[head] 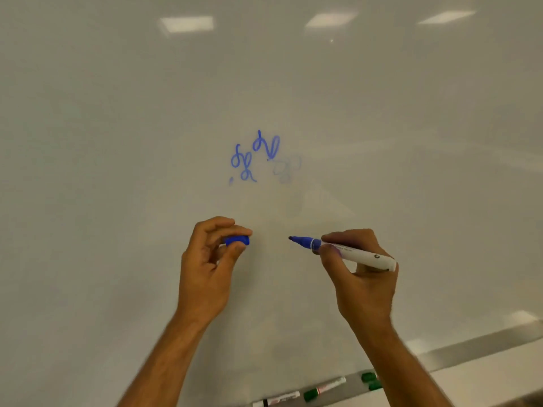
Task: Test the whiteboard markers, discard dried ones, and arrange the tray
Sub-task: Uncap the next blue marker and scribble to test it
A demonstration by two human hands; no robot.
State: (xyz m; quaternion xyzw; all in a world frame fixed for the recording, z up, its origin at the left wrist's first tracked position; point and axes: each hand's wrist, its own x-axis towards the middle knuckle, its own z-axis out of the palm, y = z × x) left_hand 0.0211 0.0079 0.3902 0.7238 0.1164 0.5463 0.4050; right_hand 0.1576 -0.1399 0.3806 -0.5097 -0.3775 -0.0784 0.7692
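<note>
— Left hand (210, 267)?
— Raised in front of the whiteboard (117, 142), thumb and forefinger pinching a blue cap (238, 240), other fingers curled loosely behind.
— And the right hand (360, 277)?
— Wrapped round a blue marker (343, 250), pinched near the blue collar between thumb and fingertips, white barrel resting across the top of the hand. Uncapped, dark tip pointing left toward the cap, a clear gap between the two. Held just off the board, well below the writing.
— Writing on the board?
— Two blue scribbles (254, 155) above the hands, strong and clear; just right of them a faint scribble (286, 170), pale grey, barely readable.
— Tray?
— Grey ledge (470, 349) along the bottom edge of the board, at lower right. Lying on it: a marker with a green cap (323, 389), another white marker (277, 399) left of it with a black band, and two green caps or ends (370, 380) beside the right forearm, too blurred to tell which.
</note>
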